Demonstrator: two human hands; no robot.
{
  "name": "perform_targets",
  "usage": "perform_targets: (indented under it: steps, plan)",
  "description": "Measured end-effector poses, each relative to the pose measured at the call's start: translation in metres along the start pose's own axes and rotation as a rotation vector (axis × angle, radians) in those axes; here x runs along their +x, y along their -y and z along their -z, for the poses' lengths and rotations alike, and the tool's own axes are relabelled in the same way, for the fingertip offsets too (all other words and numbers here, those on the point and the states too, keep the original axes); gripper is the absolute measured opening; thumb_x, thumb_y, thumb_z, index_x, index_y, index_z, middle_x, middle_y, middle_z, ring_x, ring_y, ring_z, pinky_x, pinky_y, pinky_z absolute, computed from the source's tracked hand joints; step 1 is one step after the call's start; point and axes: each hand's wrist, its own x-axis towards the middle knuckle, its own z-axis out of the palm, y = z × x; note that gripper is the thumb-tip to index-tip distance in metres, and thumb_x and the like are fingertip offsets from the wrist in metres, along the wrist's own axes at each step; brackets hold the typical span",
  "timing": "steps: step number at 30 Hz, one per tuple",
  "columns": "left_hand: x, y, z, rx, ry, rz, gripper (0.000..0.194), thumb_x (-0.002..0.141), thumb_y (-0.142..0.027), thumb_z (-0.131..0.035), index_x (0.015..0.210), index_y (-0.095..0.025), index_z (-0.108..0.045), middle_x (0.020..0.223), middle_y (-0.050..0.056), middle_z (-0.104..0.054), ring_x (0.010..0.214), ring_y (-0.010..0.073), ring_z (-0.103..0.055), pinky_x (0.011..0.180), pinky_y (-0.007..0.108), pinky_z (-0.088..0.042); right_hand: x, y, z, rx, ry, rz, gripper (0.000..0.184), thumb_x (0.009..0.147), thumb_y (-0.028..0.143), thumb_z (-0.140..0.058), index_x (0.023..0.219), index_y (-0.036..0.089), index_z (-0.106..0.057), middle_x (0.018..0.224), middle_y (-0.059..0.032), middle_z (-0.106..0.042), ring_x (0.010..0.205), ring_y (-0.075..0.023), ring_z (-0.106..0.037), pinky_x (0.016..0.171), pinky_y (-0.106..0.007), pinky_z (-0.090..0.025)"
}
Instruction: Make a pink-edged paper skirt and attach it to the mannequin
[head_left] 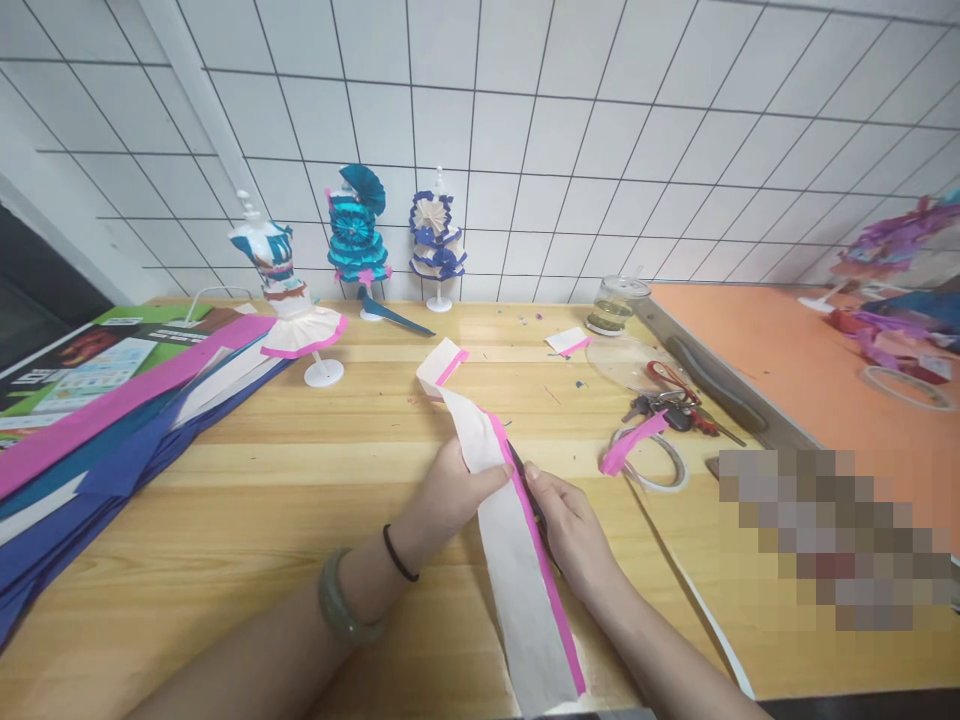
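Note:
My left hand (457, 488) is closed on a long strip of white crepe paper (517, 590) with a pink edge, its thumb on top near the pink border. The strip runs from the table's near edge up past my hand, and its far end folds over. My right hand (570, 525) is wrapped round dark scissors (517, 462), mostly hidden by the fingers and paper. Their blades lie along the strip's pink edge, close to my left thumb. A small white-and-pink paper piece (568, 342) lies farther back.
Three mini dress forms (289, 290) in paper outfits stand at the back left. Folded crepe paper (142, 420) lies left. To the right are a tape roll (679, 470), pink scrap (634, 443), keys (675, 412) and a glass cup (611, 308). An orange table (757, 360) adjoins.

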Motion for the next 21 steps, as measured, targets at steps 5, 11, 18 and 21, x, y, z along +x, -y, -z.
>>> perform_targets:
  steps: [5,11,18,21]
  plan:
    - [-0.0006,-0.0009,-0.0021,-0.027,-0.022,0.019,0.023,0.069,-0.019,-0.065,0.090,-0.015,-0.057,0.086,0.005,-0.065,0.082,0.0195,-0.060,0.072,0.031,-0.048,-0.0007,0.0005,0.0004,-0.023,-0.005,0.011,0.042,0.084,0.053,-0.042,0.060,0.019,-0.036,0.060,0.0031,-0.033,0.057,-0.0109,-0.030,0.054,-0.023,-0.028]
    - [-0.0012,-0.0001,-0.0018,-0.021,-0.038,0.023,0.025,0.069,-0.021,-0.065,0.091,-0.013,-0.057,0.090,0.008,-0.065,0.082,0.0207,-0.060,0.073,0.032,-0.048,-0.0008,0.0027,-0.0005,-0.023,-0.004,0.004,0.042,0.082,0.055,-0.044,0.061,0.019,-0.038,0.060,0.0030,-0.035,0.058,-0.0111,-0.032,0.054,-0.023,-0.029]
    - [-0.0008,0.0018,-0.0017,-0.039,-0.016,0.008,0.027,0.070,-0.021,-0.065,0.095,-0.014,-0.058,0.092,0.008,-0.065,0.087,0.0219,-0.060,0.076,0.033,-0.048,-0.0005,0.0030,-0.0008,-0.009,-0.018,0.012,0.043,0.079,0.057,-0.047,0.058,0.020,-0.040,0.056,0.0042,-0.034,0.054,-0.0110,-0.031,0.051,-0.022,-0.030]
    - [-0.0005,0.0019,-0.0017,-0.052,-0.015,0.011,0.026,0.069,-0.022,-0.066,0.093,-0.014,-0.059,0.093,0.007,-0.065,0.087,0.0215,-0.060,0.076,0.033,-0.048,-0.0005,0.0029,-0.0009,-0.007,-0.025,0.007,0.044,0.078,0.057,-0.047,0.057,0.020,-0.038,0.055,0.0044,-0.034,0.052,-0.0110,-0.030,0.050,-0.023,-0.029]
